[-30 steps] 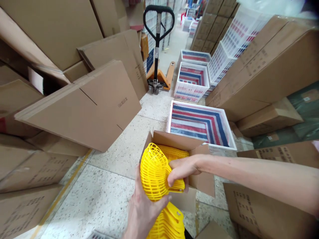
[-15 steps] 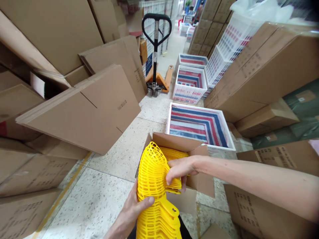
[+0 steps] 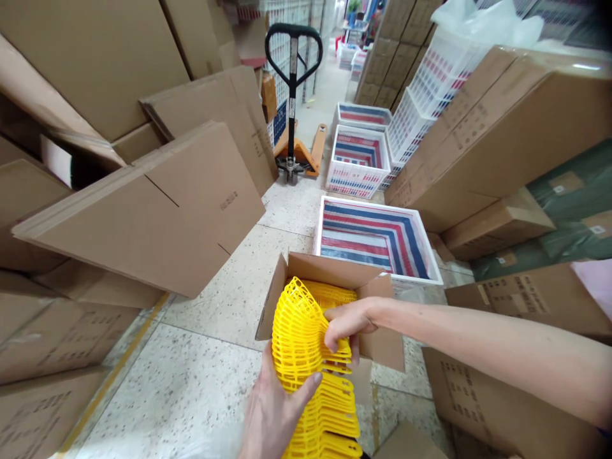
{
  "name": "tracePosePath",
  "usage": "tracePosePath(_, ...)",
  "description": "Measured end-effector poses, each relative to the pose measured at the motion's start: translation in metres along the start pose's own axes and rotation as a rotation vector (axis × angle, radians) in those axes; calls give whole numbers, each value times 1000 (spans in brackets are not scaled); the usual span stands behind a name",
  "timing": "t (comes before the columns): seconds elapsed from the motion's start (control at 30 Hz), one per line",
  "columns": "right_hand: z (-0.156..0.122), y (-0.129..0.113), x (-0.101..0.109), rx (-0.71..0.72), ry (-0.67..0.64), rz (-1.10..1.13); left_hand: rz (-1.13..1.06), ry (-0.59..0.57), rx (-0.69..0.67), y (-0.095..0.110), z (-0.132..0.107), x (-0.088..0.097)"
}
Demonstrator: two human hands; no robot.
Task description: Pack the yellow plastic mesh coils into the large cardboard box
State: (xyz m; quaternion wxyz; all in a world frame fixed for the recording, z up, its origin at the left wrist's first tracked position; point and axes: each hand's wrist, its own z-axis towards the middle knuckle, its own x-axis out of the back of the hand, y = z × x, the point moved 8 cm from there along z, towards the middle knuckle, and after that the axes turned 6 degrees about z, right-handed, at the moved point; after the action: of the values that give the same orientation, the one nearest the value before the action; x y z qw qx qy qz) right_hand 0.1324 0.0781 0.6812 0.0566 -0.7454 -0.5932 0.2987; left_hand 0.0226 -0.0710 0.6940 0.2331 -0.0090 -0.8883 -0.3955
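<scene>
The right forearm reaches in from the right side, almost level, and the right hand [image 3: 348, 320] is closed around the flat handles of the upper pieces in a nested stack of yellow slotted scoops [image 3: 297, 360]. The left hand [image 3: 277, 405] rises from below with its palm along the stack's left side, its thumb lying across the front. This stack stands at the near side of an open cardboard box [image 3: 335, 266], inside which more yellow pieces [image 3: 332, 293] are seen.

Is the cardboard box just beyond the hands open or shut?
Open: the cardboard box has its top uncovered, and yellow mesh pieces show inside, beyond the right hand.
</scene>
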Motion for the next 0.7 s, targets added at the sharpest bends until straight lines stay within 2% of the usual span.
tracePosePath(0.13, 5, -2, -2, 2, -2, -31, -325, -93, -17, -16, 2, 5)
tracePosePath(0.27, 6, -13, -8, 23, -22, -53, -661, -361, 30, -22, 9, -2)
tracePosePath(0.3, 6, -15, -8, 23, -25, -58, -716, -389, 47, -21, 10, -5)
tracePosePath(0.43, 2, -15, 1, -3, -58, -70, -821, -289, 155, -17, 8, -20)
tracePosePath(0.53, 1, -8, 8, -18, -97, -87, -813, -255, 135, -6, 3, -28)
tracePosePath(0.7, 15, 3, -1, -2, -130, -87, -746, -273, 97, -11, 0, -20)
